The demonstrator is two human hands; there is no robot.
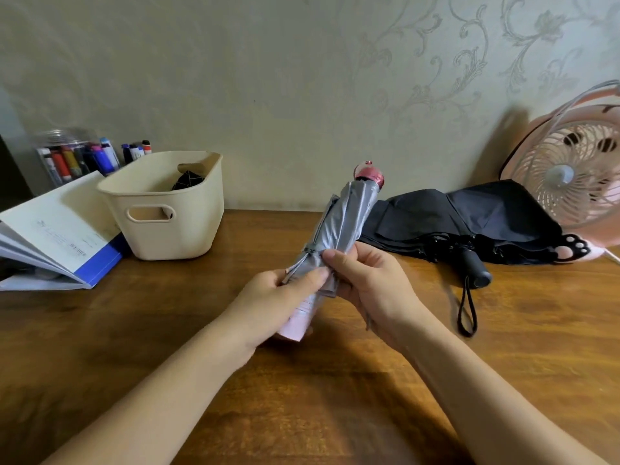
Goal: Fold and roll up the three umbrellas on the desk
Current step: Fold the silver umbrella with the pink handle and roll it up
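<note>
A cream plastic bin (161,209) with a cut-out handle stands on the left of the wooden table (335,380), toward the far edge. Inside it lies a dark folded umbrella with thin pale lines (187,180) and a tan handle end; how it is rolled cannot be told. Behind the bin, a clear holder (67,156) keeps a bunch of markers with coloured caps. An open booklet with a blue edge (63,239) leans at the far left; its printed lines are too small to read.

The left hand (278,297) has its grip clenched around the lower part of a silver-grey umbrella (339,226), thumb pressed on the folded cloth, with a pale pink part of the umbrella showing below the palm. The right hand (372,283) grasps the same umbrella just beside it, fingertips pinching the fabric near the strap. The umbrella is held above the middle of the table, tilted with its pink-red tip (369,172) pointing far and right.

A black umbrella (469,223) lies collapsed but unrolled on the right, its handle and wrist loop toward the near side. A pink fan (577,176) stands at the far right.
</note>
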